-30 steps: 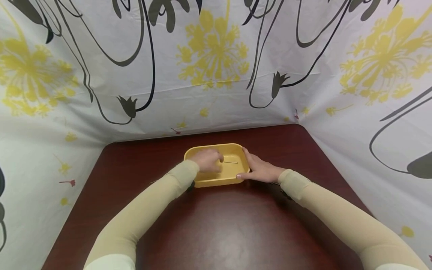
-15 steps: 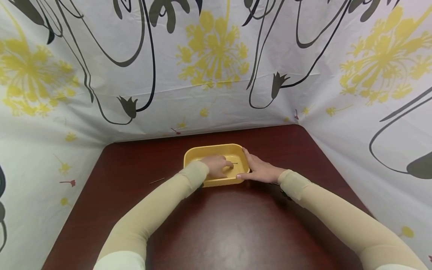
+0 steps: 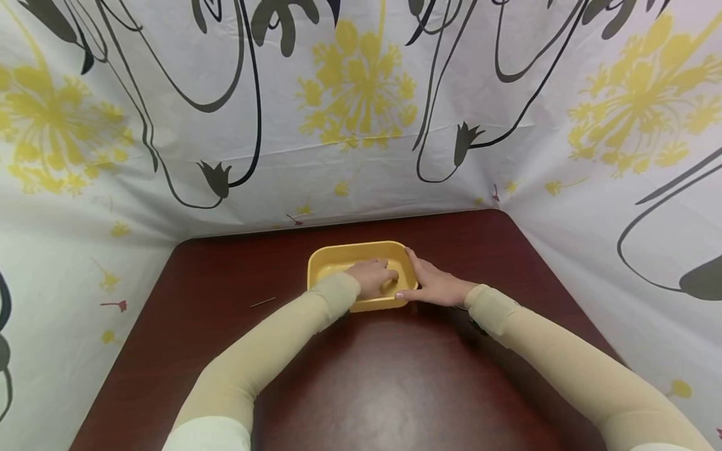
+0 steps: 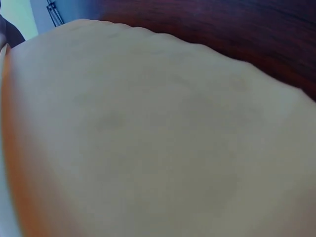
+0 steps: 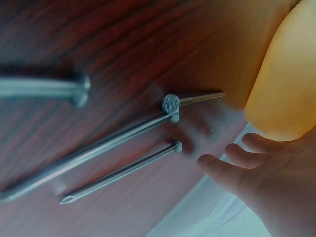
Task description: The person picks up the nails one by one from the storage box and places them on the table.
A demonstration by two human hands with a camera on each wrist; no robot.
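Note:
A yellow plastic tray [image 3: 333, 254] stands on the dark red table. My left hand [image 3: 372, 277] reaches down inside it, fingers bent toward the tray's right end. Its fingertips are hidden, so whether they pinch a nail cannot be seen. At that end my right hand [image 3: 434, 283] steadies the tray with fairly straight fingers, its thumb on the front rim. In the right wrist view, fingers [image 5: 224, 170] lie by the tray's outer wall [image 5: 284, 84]. Below that hand, several metal nails lie on the wood, among them a long nail [image 5: 94, 154] and a shorter nail [image 5: 123, 170].
One thin nail [image 3: 262, 302] lies on the table [image 3: 225, 275] left of the tray. Patterned white cloth [image 3: 361, 181] hangs along the back and both sides. A blurred pale surface [image 4: 158, 128] with a wavy edge fills most of the left wrist view.
Inside the tray my left hand has moved right, and the nail seen there earlier is now hidden. The nail on the table's left has come fully into view. My right hand has stayed put.

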